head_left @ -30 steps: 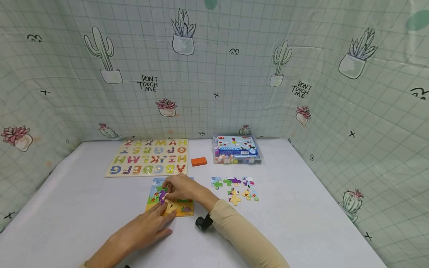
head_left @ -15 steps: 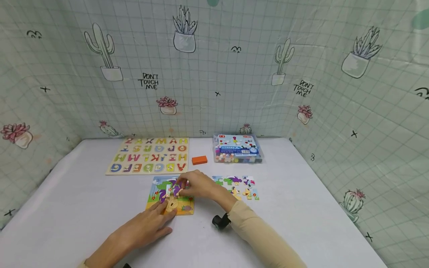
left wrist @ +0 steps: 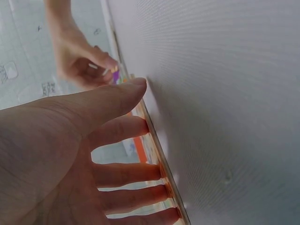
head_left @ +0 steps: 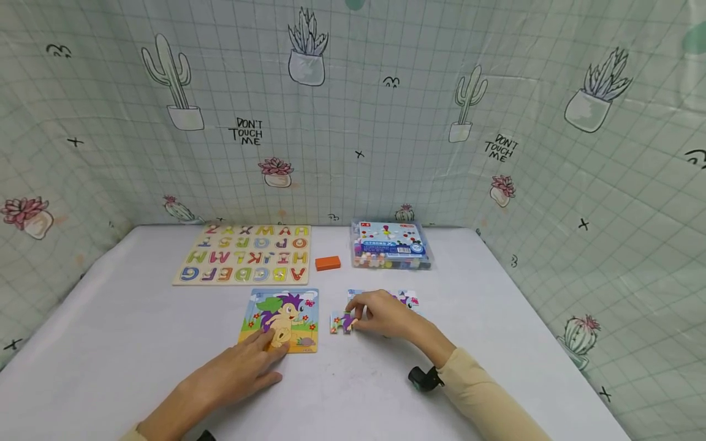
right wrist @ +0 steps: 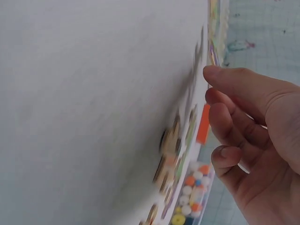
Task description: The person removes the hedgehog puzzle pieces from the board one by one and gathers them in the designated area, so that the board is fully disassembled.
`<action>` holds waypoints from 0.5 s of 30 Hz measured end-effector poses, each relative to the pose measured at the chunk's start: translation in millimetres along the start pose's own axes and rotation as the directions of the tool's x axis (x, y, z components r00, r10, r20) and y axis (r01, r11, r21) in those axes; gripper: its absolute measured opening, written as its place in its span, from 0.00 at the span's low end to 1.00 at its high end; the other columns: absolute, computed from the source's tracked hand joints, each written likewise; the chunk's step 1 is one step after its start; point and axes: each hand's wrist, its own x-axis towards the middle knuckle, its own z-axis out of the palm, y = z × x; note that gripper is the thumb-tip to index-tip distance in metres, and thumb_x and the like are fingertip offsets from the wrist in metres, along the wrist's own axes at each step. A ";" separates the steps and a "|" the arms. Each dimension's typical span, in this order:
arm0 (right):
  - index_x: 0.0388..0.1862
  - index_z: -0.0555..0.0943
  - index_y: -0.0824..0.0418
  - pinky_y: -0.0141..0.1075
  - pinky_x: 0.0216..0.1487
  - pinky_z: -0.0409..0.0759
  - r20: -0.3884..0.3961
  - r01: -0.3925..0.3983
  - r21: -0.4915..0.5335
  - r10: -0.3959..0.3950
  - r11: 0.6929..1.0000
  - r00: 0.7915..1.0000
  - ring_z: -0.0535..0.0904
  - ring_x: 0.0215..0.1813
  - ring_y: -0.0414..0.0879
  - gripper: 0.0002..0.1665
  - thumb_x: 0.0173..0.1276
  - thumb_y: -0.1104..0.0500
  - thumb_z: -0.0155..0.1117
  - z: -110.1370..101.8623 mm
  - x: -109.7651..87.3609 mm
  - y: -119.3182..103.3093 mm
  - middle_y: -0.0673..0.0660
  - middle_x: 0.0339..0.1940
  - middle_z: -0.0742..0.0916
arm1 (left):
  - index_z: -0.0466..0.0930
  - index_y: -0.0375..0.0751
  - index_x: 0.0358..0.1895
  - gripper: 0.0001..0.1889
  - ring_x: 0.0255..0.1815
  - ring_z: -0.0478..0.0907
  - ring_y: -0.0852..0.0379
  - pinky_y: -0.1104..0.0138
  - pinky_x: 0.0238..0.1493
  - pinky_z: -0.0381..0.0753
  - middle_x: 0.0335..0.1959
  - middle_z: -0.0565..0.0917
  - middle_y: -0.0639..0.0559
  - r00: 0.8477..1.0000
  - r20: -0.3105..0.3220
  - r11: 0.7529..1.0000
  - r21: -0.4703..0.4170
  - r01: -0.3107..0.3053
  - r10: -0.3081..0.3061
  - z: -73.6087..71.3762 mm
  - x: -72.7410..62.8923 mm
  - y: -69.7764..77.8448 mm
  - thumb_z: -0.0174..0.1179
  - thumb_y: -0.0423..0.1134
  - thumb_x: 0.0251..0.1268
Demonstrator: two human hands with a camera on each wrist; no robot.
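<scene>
White tabletop (head_left: 138, 331), grid-print curtain (head_left: 353, 122) behind. Left hand (head_left: 237, 367): fingers straight, resting on a flat, square picture board (head_left: 292, 318), gripping nothing I can see. Just right of the board: one notched jigsaw piece (head_left: 344, 320), long axis unclear to me, held by the right hand (head_left: 386, 315) in a narrow fingertip pinch. Farther right: loose pieces (head_left: 410, 300), partly hidden.

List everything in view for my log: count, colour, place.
Table: one, white, centre.
Curtain: one, pale green, behind table.
Letter board: one, multicoloured, back left.
Block: one, orange, beside letter board.
Clear box: one, blue label, back right.
Hedgehog board: one, multicoloured, centre left.
Loose puzzle pieces: several, partly hidden, multicoloured, right of hedgehog board.
Held puzzle piece: one, multicoloured, beside hedgehog board.
Wrist devices: two, black, near wrists.
Sleeves: two, beige, on forearms.
Left hand: one, resting on hedgehog board.
Right hand: one, pinching held puzzle piece.
</scene>
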 end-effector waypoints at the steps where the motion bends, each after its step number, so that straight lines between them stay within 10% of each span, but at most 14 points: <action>1: 0.48 0.84 0.56 0.27 0.31 0.73 -0.003 0.000 -0.003 0.000 1.000 1.000 0.71 0.27 0.34 0.13 0.65 0.58 0.69 -1.6 -3.6 2.2 0.44 0.31 0.84 | 0.74 0.47 0.67 0.28 0.75 0.62 0.36 0.40 0.69 0.67 0.72 0.67 0.34 1.000 0.001 1.000 0.000 0.001 -0.001 -0.5 0.2 0.2 0.63 0.52 0.65; 15: 0.48 0.85 0.59 0.25 0.28 0.70 -0.007 -0.076 0.062 0.077 0.995 0.997 0.70 0.26 0.35 0.13 0.64 0.61 0.70 -5.1 -20.4 26.7 0.45 0.29 0.83 | 0.74 0.48 0.67 0.29 0.76 0.60 0.37 0.40 0.69 0.66 0.73 0.66 0.36 0.999 0.024 1.000 -0.002 0.030 -0.030 -0.7 0.4 2.0 0.63 0.53 0.65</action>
